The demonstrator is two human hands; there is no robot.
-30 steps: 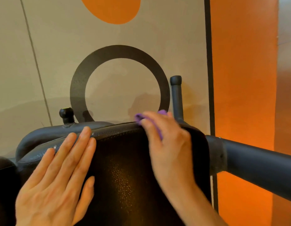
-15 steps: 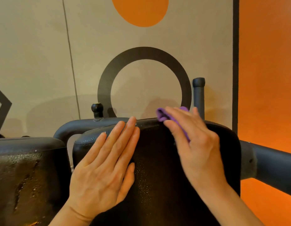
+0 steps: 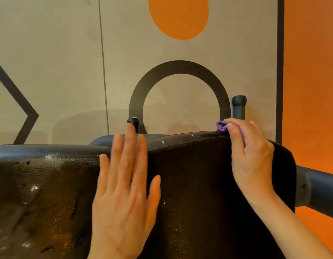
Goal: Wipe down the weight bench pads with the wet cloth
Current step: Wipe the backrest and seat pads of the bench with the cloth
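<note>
A black textured bench pad (image 3: 195, 184) fills the lower middle of the view, its top edge glistening with drops. My right hand (image 3: 249, 156) is shut on a purple cloth (image 3: 222, 126), pressing it over the pad's upper right edge; most of the cloth is hidden under my fingers. My left hand (image 3: 124, 193) lies flat with fingers spread on the pad's left side, over the gap to a second black pad (image 3: 40, 193) at lower left, which is wet and scuffed.
A dark metal tube (image 3: 322, 191) juts out to the right of the pad. An upright post (image 3: 238, 107) and a small black knob (image 3: 133, 121) stand behind the pads. The wall behind is close, beige with a black ring and orange areas.
My right hand with the cloth has slid right along the pad's top edge toward its corner. The left hand stays flat on the pad. The view has shifted left, showing more of the second pad.
</note>
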